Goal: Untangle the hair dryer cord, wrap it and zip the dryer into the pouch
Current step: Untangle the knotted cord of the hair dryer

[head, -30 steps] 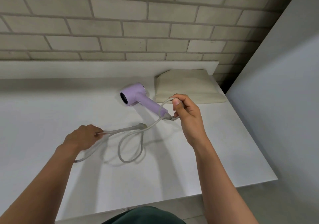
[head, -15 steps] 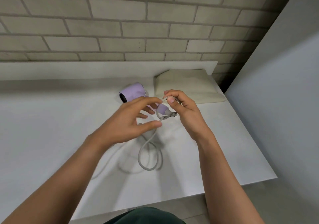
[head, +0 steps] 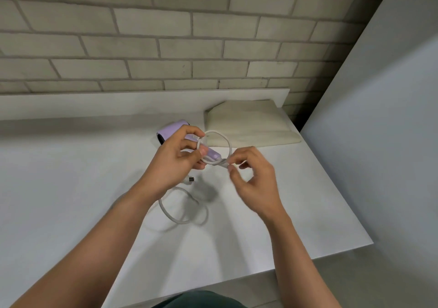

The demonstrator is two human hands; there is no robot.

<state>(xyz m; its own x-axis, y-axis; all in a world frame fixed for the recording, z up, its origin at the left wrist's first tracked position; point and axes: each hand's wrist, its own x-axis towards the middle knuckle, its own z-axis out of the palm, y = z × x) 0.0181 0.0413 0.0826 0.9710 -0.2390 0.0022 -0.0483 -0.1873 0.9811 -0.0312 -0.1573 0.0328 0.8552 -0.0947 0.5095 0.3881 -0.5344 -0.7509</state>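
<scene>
A lilac hair dryer [head: 171, 129] lies on the white table [head: 71, 189], its handle pointing toward me and partly hidden behind my hands. Its pale grey cord [head: 222, 139] forms a raised loop above the handle's end. My left hand [head: 175, 163] pinches the left side of that loop with thumb and fingers. My right hand [head: 254, 177] pinches the cord where it crosses at the loop's lower right. A second loop of cord [head: 175, 217] lies on the table below my hands, with the plug [head: 190, 179] beside my left wrist. The beige pouch [head: 248, 125] lies flat behind the dryer.
A brick wall [head: 166, 47] and a low white ledge [head: 94, 101] back the table. A grey partition [head: 379, 141] stands close along the right edge. The table's front edge runs near my body.
My left hand let go of the cord's far stretch on the left, came up to the dryer handle and now pinches the raised loop. The loop has grown wider; the slack on the table shifted.
</scene>
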